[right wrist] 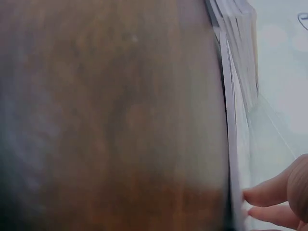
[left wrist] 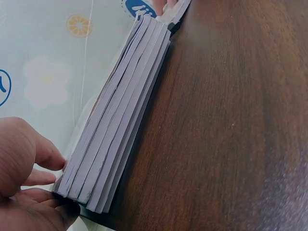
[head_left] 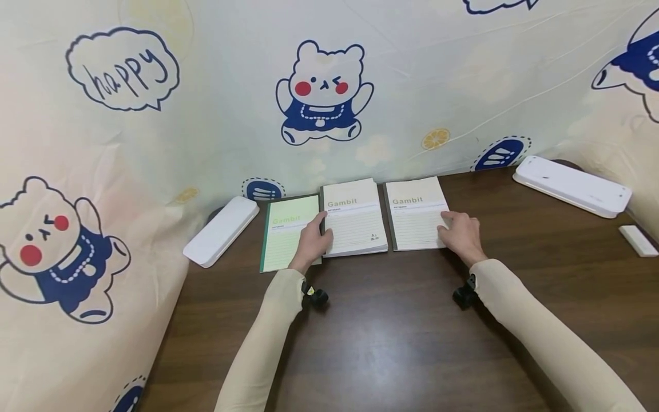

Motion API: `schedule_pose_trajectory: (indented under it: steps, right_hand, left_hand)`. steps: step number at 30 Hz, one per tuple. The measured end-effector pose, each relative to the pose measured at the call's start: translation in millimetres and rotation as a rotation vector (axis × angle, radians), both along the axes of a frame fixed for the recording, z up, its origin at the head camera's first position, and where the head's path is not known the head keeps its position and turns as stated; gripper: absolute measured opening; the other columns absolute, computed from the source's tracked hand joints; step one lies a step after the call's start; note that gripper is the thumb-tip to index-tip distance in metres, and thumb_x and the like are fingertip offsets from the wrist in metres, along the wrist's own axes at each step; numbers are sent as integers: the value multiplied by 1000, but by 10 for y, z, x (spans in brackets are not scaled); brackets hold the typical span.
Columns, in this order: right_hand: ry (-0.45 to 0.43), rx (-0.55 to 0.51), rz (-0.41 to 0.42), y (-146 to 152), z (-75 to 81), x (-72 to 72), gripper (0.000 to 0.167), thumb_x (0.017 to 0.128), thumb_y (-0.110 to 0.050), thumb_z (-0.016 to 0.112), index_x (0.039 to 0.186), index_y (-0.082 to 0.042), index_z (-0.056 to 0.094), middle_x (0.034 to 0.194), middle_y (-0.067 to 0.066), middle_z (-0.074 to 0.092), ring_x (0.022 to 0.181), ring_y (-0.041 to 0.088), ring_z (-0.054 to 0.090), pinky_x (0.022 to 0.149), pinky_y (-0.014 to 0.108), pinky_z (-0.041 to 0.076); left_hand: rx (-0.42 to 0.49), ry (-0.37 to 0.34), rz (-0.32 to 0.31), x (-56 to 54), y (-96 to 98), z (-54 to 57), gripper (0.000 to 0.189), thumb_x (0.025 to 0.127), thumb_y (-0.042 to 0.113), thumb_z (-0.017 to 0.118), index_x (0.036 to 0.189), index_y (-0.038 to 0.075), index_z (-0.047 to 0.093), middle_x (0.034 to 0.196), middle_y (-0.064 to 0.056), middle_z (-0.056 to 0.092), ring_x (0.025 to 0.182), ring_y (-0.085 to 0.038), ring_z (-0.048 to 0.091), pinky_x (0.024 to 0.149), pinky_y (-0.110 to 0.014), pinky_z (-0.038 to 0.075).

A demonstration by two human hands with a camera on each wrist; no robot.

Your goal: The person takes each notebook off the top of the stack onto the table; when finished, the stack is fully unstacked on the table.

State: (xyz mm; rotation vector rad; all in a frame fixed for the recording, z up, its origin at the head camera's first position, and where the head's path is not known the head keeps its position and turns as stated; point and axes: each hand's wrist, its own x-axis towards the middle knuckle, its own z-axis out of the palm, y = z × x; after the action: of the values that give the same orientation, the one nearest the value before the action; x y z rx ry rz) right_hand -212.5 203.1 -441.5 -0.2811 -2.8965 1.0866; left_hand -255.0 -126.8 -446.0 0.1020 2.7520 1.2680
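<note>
Beige sleeves [head_left: 262, 343], hands [head_left: 313, 240] [head_left: 462, 233] at notebooks [head_left: 352, 226] (some stacked)

We count one green notebook cover [head_left: 285, 237], two cream notebook covers [head_left: 355, 229], two long white cases [head_left: 221, 232], one small white block [head_left: 638, 241], two wrist cameras [head_left: 317, 297] and two hands [head_left: 312, 238].

I can read "Gambit" over small "NOTEBOOK" on the pale-green, teal-spined paper notebook [head_left: 285, 246], the thick cream paper notebook stack [head_left: 354, 230] and the thin cream paper notebook [head_left: 416, 230]. "happy" fills a blue-outlined speech cloud [head_left: 122, 70] on the pale cloth backdrop [head_left: 226, 114].
</note>
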Motion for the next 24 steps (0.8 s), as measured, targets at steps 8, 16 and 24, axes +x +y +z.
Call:
schedule_pose_trajectory:
  steps: [8, 16, 24]
  right_hand:
    - [-61, 35, 45, -35, 135, -68, 48, 88, -15, 57, 129, 10, 55, 135, 32, 51, 121, 48, 45, 103, 59, 35]
    - [141, -62, 208, -513, 300, -146, 48, 88, -18, 64, 131, 1, 56, 130, 26, 58, 113, 44, 58, 97, 53, 45]
    - [23, 26, 468, -1148, 172, -199, 76, 89, -34, 67, 145, 7, 35, 146, 27, 43, 135, 41, 41, 111, 51, 36]
  left_hand:
    - [-13, 3, 3, 10, -31, 34, 55, 96, 15, 47, 149, 7, 35, 149, -15, 44, 138, -25, 43, 110, -42, 39]
    - [-24, -12, -13, 28, -23, 52, 62, 93, 18, 53, 150, 6, 32, 152, -15, 41, 142, -27, 36, 113, -42, 35]
    - [-30, -7, -13, 38, 2, 32, 63, 93, 18, 54, 150, 6, 32, 152, -15, 40, 143, -27, 35, 115, -42, 32]
